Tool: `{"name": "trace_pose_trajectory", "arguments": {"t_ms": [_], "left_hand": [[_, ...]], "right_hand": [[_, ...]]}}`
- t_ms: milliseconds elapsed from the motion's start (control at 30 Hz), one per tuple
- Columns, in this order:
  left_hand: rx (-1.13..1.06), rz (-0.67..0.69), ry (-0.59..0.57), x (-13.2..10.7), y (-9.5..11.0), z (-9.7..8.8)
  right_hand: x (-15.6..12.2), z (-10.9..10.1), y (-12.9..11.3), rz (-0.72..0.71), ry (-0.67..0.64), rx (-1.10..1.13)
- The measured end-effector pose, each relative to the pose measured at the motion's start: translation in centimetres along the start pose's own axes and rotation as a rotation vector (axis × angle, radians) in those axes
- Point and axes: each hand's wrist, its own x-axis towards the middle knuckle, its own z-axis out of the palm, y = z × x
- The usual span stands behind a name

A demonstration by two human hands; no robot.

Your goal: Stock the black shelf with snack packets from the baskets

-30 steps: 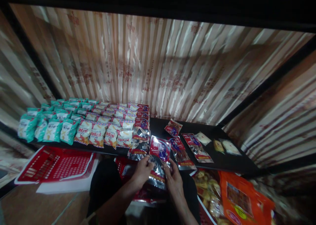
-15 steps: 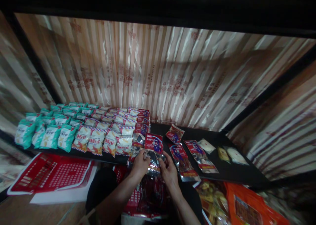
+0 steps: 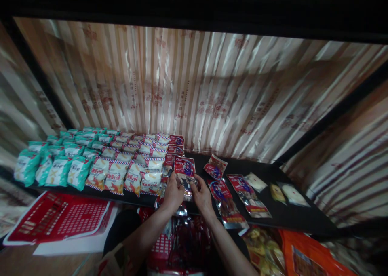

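Note:
Between my two hands is a red and blue snack packet (image 3: 184, 167), tilted upright above the front of the black shelf (image 3: 209, 159). My left hand (image 3: 174, 193) grips its left edge and my right hand (image 3: 200, 193) its right edge. Right behind it runs a row of matching red packets (image 3: 175, 150). To its left stand rows of white snack bags (image 3: 131, 171) with striped edges. Right of my right hand, more red packets lie flat: a small one (image 3: 216, 167) at the back and two longer ones (image 3: 227, 203) nearer the front.
Teal snack bags (image 3: 57, 171) fill the shelf's left end. Small pale packets (image 3: 292, 194) lie on the right. Below are a red basket (image 3: 75, 215), another holding shiny red packets (image 3: 189, 239) between my knees, and an orange bag (image 3: 306, 253). Pleated curtain (image 3: 182, 86) hangs behind.
Both hands have moved the held packet slightly up and to the left, closer to the row of red packets. The view has shifted a little.

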Motion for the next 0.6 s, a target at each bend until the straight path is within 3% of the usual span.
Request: {"name": "trace_pose_trajectory", "arguments": {"t_ms": [167, 333, 600], "left_hand": [[0.113, 0.068, -0.022, 0.7, 1.2, 0.2], [0.175, 0.027, -0.020, 1.8, 2.5, 0.4], [0.485, 0.044, -0.014, 4.8, 3.5, 0.7]], "right_hand": [[1.6, 0.3, 0.0, -0.039, -0.008, -0.047], [3.6, 0.8, -0.4, -0.034, -0.037, -0.082], [7.0, 2.2, -0.9, -0.092, -0.057, -0.209]]}}
